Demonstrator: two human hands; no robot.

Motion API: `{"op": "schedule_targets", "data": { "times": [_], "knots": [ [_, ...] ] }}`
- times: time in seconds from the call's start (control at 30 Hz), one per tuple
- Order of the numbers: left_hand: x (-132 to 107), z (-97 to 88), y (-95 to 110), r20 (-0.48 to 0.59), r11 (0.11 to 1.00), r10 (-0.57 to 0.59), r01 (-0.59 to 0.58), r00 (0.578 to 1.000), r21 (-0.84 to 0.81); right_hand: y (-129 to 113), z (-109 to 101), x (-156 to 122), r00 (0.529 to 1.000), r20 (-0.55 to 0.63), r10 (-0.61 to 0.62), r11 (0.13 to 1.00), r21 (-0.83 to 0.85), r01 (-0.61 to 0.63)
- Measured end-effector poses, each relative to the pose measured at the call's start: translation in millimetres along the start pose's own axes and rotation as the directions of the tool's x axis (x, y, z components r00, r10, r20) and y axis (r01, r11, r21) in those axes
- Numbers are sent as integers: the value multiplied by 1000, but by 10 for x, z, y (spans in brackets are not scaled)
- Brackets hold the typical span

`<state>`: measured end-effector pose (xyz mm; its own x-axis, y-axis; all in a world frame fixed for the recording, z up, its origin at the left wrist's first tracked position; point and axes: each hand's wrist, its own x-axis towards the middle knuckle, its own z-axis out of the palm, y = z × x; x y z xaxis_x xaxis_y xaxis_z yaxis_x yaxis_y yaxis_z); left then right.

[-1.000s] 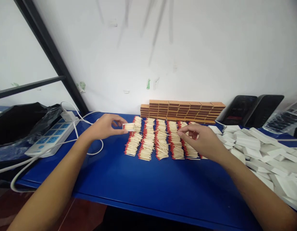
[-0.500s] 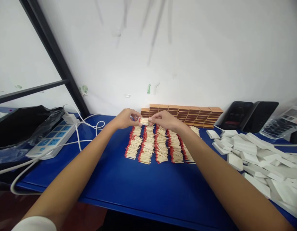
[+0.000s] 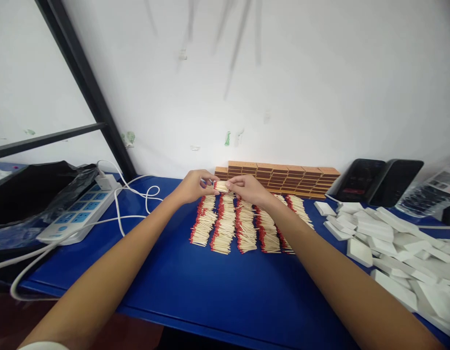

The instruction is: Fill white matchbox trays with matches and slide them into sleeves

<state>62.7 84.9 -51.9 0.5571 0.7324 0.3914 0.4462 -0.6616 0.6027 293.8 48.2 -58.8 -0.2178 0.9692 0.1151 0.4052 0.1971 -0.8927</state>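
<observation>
Matchbox tray (image 3: 220, 186), small and white, is held up between the two hands over the far ends of the match rows, with matches lying in it, red heads to the left.

At far left, a black bag (image 3: 31, 192) lies beside a white power strip (image 3: 57, 234), and white cables (image 3: 148, 194) loop across the blue table (image 3: 210, 296). Next comes the left hand (image 3: 193, 186), its thumb and fingers pinching the left end of the tray.

Under and nearer than the tray, loose matches (image 3: 223, 233) lie in rows running from near to far; the right forearm covers part of the rows on the right. The right hand (image 3: 250, 189) has its thumb and fingers closed on the tray's right end. A second ago it was over the rows farther right, while the left hand held the tray alone; now both hands meet at the tray, so it is steadied from both ends and the right hand is no longer at the rows.

Behind the right hand, against the wall, stand stacked matchboxes (image 3: 283, 170). Farther right are two dark phones (image 3: 361, 180), then, nearer, a heap of white pieces (image 3: 403, 238); whether these are trays too, I cannot tell.
</observation>
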Motion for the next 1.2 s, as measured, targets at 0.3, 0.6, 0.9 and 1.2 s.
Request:
{"op": "schedule_targets", "data": {
  "times": [0.3, 0.6, 0.9, 1.2],
  "knots": [
    [-28, 199, -37, -121, 992, 20, -5, 993, 126, 160, -132, 36, 994, -83, 76, 997, 16, -75],
    [-45, 273, -45, 28, 982, 95, -98, 995, 164, 310, -134, 75, 993, -110, 42, 997, -62, -49],
    [-67, 296, -11, 38, 984, 91, -95, 995, 151, 345, -106, 103, 990, -136, -45, 987, -159, 23],
    [-85, 307, 23, 18, 986, 84, -86, 996, 145, 383, -95, 114, 981, -167, -96, 982, -179, 66]
  ]
}}
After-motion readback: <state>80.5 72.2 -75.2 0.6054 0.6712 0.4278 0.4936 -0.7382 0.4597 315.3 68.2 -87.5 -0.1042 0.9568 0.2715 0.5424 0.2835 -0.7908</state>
